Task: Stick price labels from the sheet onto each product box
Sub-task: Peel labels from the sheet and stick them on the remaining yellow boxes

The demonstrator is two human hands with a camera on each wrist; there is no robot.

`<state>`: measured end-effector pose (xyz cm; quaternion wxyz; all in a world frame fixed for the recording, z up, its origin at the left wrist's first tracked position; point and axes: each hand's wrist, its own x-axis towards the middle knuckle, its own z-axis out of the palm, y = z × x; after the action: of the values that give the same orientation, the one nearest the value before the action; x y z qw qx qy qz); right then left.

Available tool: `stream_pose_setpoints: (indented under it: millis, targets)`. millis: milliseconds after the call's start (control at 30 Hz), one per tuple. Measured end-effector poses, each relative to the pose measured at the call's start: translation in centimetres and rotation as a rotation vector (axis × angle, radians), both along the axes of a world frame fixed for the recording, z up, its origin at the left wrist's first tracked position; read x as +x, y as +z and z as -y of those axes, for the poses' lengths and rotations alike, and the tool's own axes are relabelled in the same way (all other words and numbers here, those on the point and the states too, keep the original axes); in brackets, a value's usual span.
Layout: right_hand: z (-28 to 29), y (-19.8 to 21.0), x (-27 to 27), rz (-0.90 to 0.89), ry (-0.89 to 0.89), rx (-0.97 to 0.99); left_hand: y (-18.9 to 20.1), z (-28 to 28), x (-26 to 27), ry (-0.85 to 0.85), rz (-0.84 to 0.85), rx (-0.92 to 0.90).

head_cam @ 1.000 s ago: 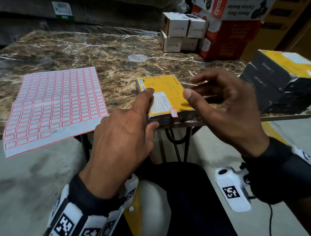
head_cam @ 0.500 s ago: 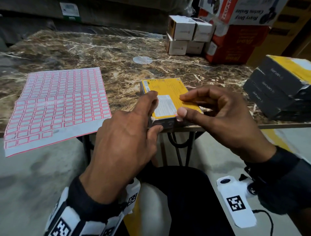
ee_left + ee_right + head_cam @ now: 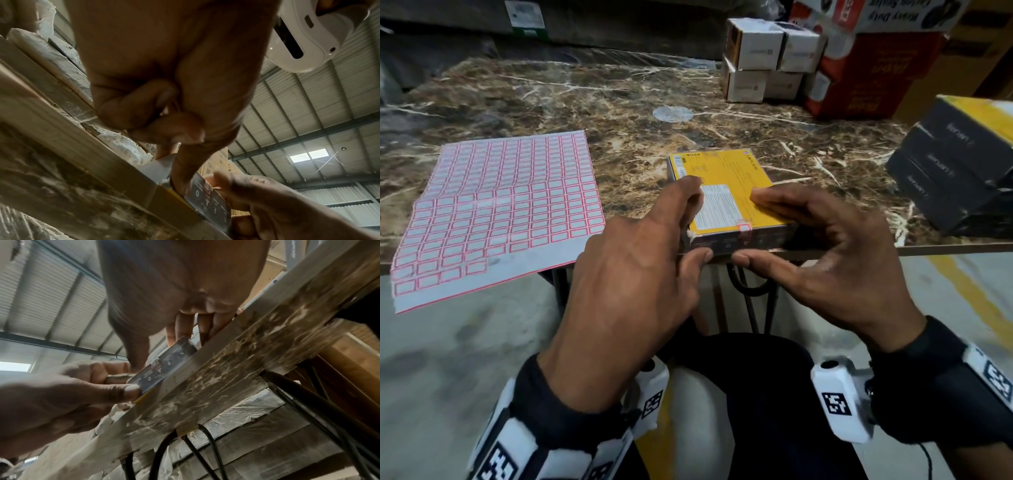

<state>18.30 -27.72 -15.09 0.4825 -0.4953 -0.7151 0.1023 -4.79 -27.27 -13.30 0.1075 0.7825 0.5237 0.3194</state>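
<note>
A yellow-topped product box point(image 3: 736, 178) with dark sides lies at the near edge of the marble table point(image 3: 602, 99). A small red-bordered price label point(image 3: 743, 226) sits on its near top edge. My left hand point(image 3: 693, 222) pinches the box's left near corner, forefinger on top and thumb on the dark front face point(image 3: 207, 199). My right hand point(image 3: 753, 229) holds the right side, its fingers point(image 3: 774, 202) flat on top and the thumb against the front face point(image 3: 164, 366). The sheet of red-bordered labels point(image 3: 496, 212) lies to the left, overhanging the table edge.
A stack of black and yellow boxes point(image 3: 955, 171) stands at the right edge. Several small white boxes point(image 3: 756, 58) and a red carton point(image 3: 866, 78) sit at the back right. Black cables point(image 3: 205, 451) hang under the table.
My right hand came down from above the box and now holds it, fingers on top and thumb on the front face. The label that stuck out over the edge now lies against the box.
</note>
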Motion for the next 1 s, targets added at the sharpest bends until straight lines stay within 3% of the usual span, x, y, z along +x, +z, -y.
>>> stream_pose_setpoints:
  millis: [100,267,633,1000]
  targets:
    - [0.0,-0.4,-1.0,-0.070,-0.063,0.049,-0.3,0.1,0.0,0.002,-0.004,0.050]
    - [0.2,-0.9,-1.2,0.019,-0.056,0.125,-0.6,0.2,0.1,0.009,-0.001,0.175]
    - [0.4,-1.7,-1.7,-0.074,-0.072,0.143,-1.1,-0.2,-0.3,0.013,0.098,-0.011]
    - [0.6,-1.9,-2.5,-0.099,-0.095,0.200,-1.1,-0.1,-0.4,-0.009,0.148,-0.027]
